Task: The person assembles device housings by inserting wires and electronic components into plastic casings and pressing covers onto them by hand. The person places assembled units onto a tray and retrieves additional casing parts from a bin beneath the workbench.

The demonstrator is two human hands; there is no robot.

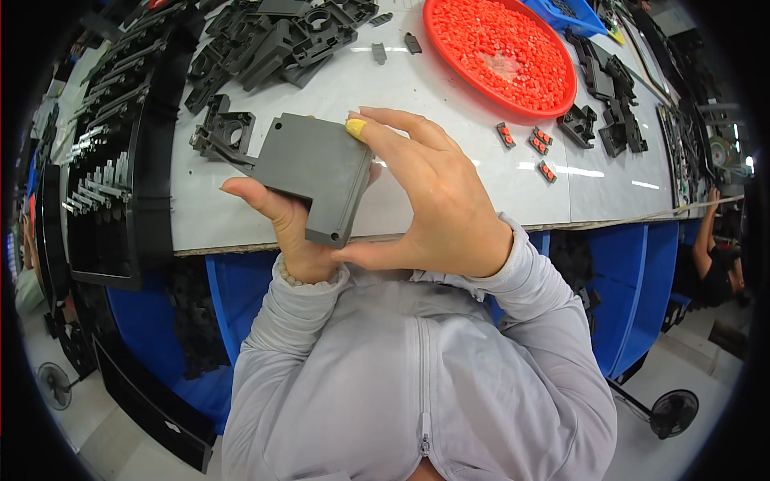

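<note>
A flat, dark grey plastic housing (309, 160) with an L-shaped outline and small corner holes is held between my two hands above the table's front edge. My left hand (297, 240) supports it from below and the left, its thumb out to the side and its other fingers hidden under the part. My right hand (445, 192) grips the right side. Its index finger, with a yellow covering (355, 128) on the tip, rests on the upper right corner, and its thumb reaches the lower end. Just behind lies an open dark frame part (224, 130) with a round opening.
A heap of dark plastic parts (281, 40) lies at the back left. A round red tray (572, 80) holds many small red pieces (473, 32). Several small dark parts with red inserts (541, 142) lie nearby. A black rack (148, 176) with metal pins stands left. Another person (718, 252) is far right.
</note>
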